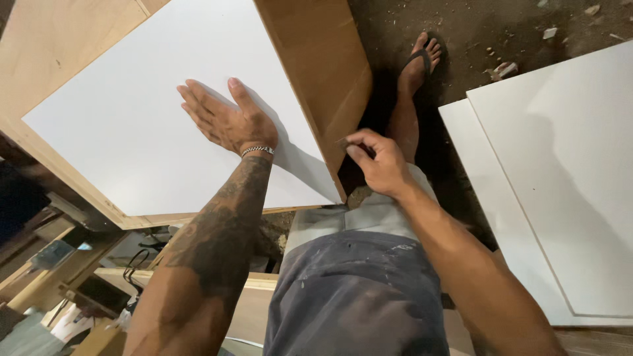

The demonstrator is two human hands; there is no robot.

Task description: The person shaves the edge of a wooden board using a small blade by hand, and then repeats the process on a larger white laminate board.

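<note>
My left hand (224,118) lies flat, fingers spread, on a white laminated panel (132,118) that rests on a plywood board (323,59). A metal bracelet sits on that wrist. My right hand (374,161) is pinched on a small dark piece, perhaps sandpaper (344,142), held against the right edge of the plywood board near its lower corner. My foot in a sandal (419,62) stands on the dirt floor just right of the board.
Two stacked white panels (560,171) lie on the floor at the right. Dirt floor with small debris (501,39) runs along the top right. Wooden pieces, cables and clutter (72,277) fill the lower left under the board.
</note>
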